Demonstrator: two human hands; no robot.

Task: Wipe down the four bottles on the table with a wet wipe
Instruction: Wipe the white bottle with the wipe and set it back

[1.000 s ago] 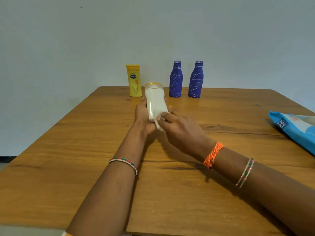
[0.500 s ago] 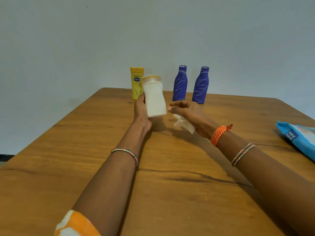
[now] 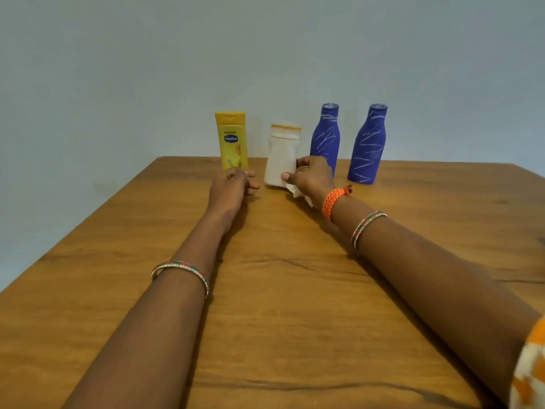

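Note:
Four bottles stand in a row at the far edge of the wooden table [image 3: 295, 290]: a yellow lotion bottle [image 3: 231, 140], a white bottle [image 3: 281, 156] with a pale cap, and two blue bottles [image 3: 326, 137] [image 3: 368, 146] with white streaks. My right hand [image 3: 311, 178] grips the lower part of the white bottle, thumb in front and fingers behind. The crumpled white wet wipe [image 3: 298, 192] hangs under its palm. My left hand [image 3: 233, 187] hovers just in front of the yellow bottle's base, fingers loosely curled and holding nothing.
A plain pale wall rises right behind the table's far edge. Bare wood stretches from the bottles to the near edge, under both forearms. An orange-and-white sleeve [image 3: 529, 373] shows at the lower right.
The white bottle went from my left hand, raised above the table, to standing between the yellow and blue bottles. My left hand let go of it; my right hand moved onto it with the wipe.

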